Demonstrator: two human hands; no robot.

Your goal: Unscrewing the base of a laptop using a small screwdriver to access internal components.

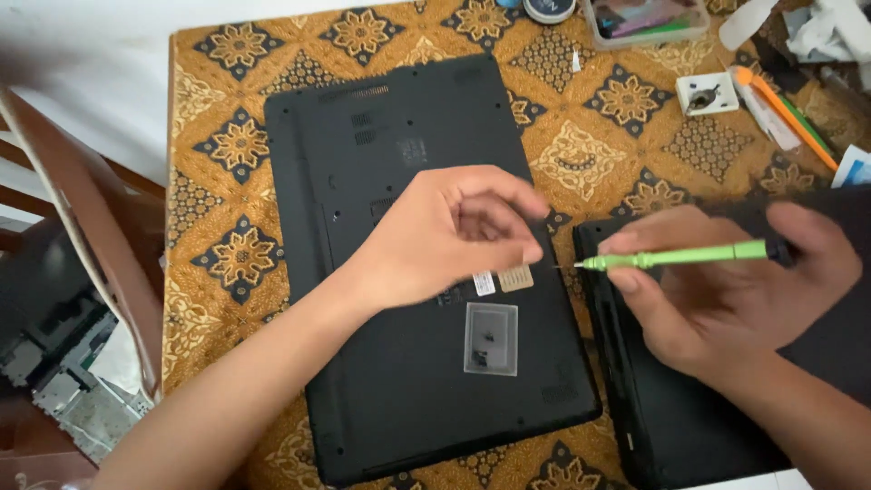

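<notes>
A black laptop lies upside down on a gold patterned cloth. My left hand hovers over its right half with fingers curled, thumb and fingertips pinched together; anything tiny between them is too small to tell. My right hand holds a green screwdriver level, its tip pointing left toward my left fingertips. Under my right hand sits a second black laptop part. A small clear plastic tray with tiny dark screws rests on the laptop base.
At the back right are a clear plastic box, a small white dish, an orange pen and crumpled white cloth. A wooden chair stands at the left beyond the table edge.
</notes>
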